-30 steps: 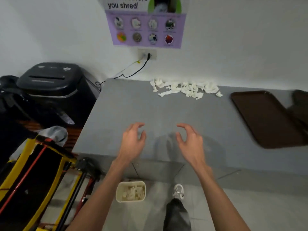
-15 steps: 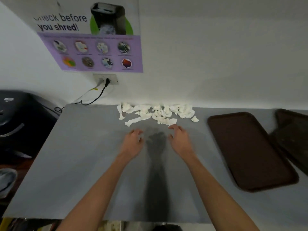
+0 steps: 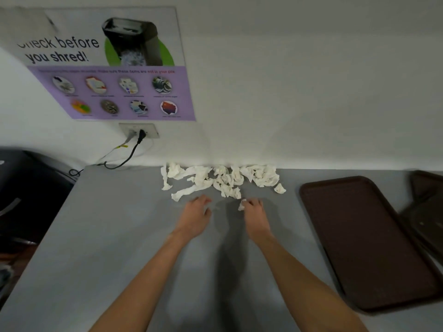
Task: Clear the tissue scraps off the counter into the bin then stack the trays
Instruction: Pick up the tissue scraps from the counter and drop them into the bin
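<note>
My right hand (image 3: 255, 213) is low over the counter (image 3: 107, 236), and its fingertips are curled and pinch a small scrap (image 3: 241, 205) of white tissue. My left hand (image 3: 195, 213) is beside it, a little apart, palm down. Its fingers are bent only loosely and I see nothing inside them. The tips are near a long strip at the front of the pile, but I cannot tell if they touch it.

The other tissue scraps (image 3: 223, 178) lie just behind both hands, in a loose row along the back edge of the counter, against the wall (image 3: 311, 92). The counter is grey and plain, and my two forearms throw a soft shadow on it. To my right a brown tray (image 3: 366, 240) lies flat on the counter, well apart from the scraps. A second tray (image 3: 429, 212) lies further right; it seems to sit partly over the first one's far rim.

On the white wall hangs a poster (image 3: 115, 68) with the words "before you shred!", and below it is a socket (image 3: 139, 130) with a black cable (image 3: 124, 159) that runs down to the counter's corner.

At the left a black machine (image 3: 28, 188) stands beside the counter; it is dark, blurred and cut by the frame. The second tray is also cut at the right edge, so its shape is unclear.
</note>
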{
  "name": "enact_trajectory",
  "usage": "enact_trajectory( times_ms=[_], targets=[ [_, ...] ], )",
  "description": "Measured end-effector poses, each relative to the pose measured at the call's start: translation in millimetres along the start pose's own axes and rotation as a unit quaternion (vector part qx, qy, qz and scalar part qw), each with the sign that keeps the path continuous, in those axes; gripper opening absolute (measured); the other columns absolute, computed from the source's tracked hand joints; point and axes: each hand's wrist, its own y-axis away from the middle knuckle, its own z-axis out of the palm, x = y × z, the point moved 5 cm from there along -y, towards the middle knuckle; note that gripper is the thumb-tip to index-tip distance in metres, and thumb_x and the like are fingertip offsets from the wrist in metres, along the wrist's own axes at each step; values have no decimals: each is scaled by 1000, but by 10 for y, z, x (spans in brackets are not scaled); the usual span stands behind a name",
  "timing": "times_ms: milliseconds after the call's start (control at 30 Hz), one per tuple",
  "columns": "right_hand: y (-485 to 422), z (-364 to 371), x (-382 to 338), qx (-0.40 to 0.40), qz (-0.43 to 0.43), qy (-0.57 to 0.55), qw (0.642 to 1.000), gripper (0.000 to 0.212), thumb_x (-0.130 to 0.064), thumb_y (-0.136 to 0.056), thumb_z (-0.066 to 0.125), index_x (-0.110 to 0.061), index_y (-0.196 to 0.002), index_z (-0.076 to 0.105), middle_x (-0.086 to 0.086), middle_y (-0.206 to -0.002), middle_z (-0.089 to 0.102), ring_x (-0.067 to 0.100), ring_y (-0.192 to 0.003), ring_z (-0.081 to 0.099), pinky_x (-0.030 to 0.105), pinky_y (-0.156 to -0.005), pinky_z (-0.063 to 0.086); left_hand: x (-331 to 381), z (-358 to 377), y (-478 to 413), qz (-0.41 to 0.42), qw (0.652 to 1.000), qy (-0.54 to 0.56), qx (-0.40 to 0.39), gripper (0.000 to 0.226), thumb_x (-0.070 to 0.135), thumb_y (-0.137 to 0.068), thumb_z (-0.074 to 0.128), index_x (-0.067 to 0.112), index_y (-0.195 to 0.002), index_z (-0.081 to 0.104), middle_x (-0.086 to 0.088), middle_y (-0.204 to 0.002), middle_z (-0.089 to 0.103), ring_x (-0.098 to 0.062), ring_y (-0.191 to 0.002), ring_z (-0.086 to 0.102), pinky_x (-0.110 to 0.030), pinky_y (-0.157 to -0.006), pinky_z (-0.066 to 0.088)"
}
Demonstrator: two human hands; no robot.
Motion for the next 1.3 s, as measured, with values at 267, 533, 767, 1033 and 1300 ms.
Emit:
enact_trajectory(
  times_ms=[267, 533, 767, 1033, 1300],
  targets=[
    [580, -398, -258, 25, 23, -240, 970, 18, -10, -93, 70, -23, -106, 73, -10, -95, 76, 2, -86, 70, 20, -82, 55, 270, 238, 244, 102, 987, 77, -101, 46, 13, -96, 63, 30, -138, 58, 17, -136, 62, 0, -124, 57, -21, -104, 45],
    [806, -884, -297, 122, 44, -334, 933, 17, -23, -86, 84, -33, -91, 72, -15, -96, 71, -6, -88, 71, 11, -83, 53, 556, 424, 536, -103, 815, 553, -138, 33, 18, -109, 46, 3, -133, 65, -20, -128, 71, -35, -124, 65, -43, -111, 49],
    [640, -810, -525, -43, -54, -324, 944, 16, -20, -87, 78, -32, -97, 80, -21, -94, 79, -8, -88, 72, 13, -86, 54, 580, 435, 401, -162, 851, 498, -41, 40, 16, -113, 34, -11, -109, 63, -17, -94, 75, -20, -81, 72, -25, -72, 58],
    [-484, -965, 787, 61, 137, -128, 980, 35, -9, -94, 60, -13, -128, 63, 17, -126, 68, 39, -120, 62, 41, -99, 49, 216, 358, 387, -222, 908, 356, -9, 28, 8, -103, 32, 14, -103, 60, 2, -69, 45, -12, -60, 41, -28, -55, 33],
    [-360, -421, 807, 62, 129, -39, 989, 38, 10, -96, 52, -1, -131, 61, 20, -133, 61, 37, -123, 56, 42, -101, 48, 30, 241, 452, -246, 894, 374, -3, 9, 28, -97, 48, 21, -92, 44, 6, -78, 41, -13, -65, 36, -30, -61, 33]
  ],
)
